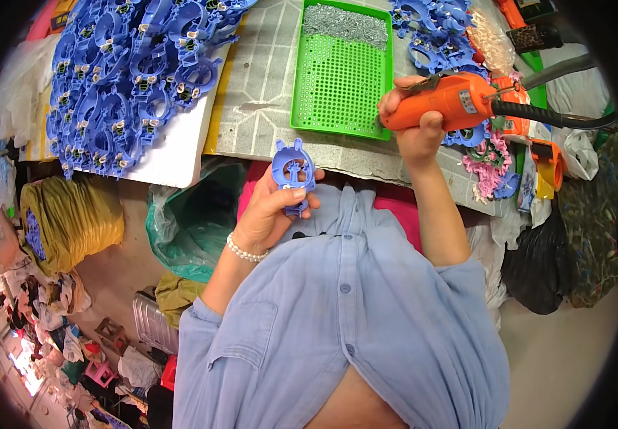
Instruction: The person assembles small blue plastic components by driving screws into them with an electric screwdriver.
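Between the fingers and thumb of my left hand (pixel 267 214) is a blue plastic part (pixel 294 171), ring-shaped with two small ear-like tabs on top. I hold it in front of my shirt, by the table edge. My right hand (pixel 418 132) is wrapped round an orange electric screwdriver (pixel 441 104), whose black cable runs off to the right. The screwdriver's front end points left, over the right rim of a green perforated tray (pixel 299 86). Small silvery screws (pixel 345 25) lie heaped at the tray's far end.
A large pile of similar blue parts (pixel 144 64) covers a white board (pixel 180 154) at left. More blue parts (pixel 434 50), pink pieces (pixel 491 161) and a bag of cream pieces (pixel 491 39) crowd the right side. A yellow sack (pixel 80 222) and a green plastic bag (pixel 191 222) stand below the table.
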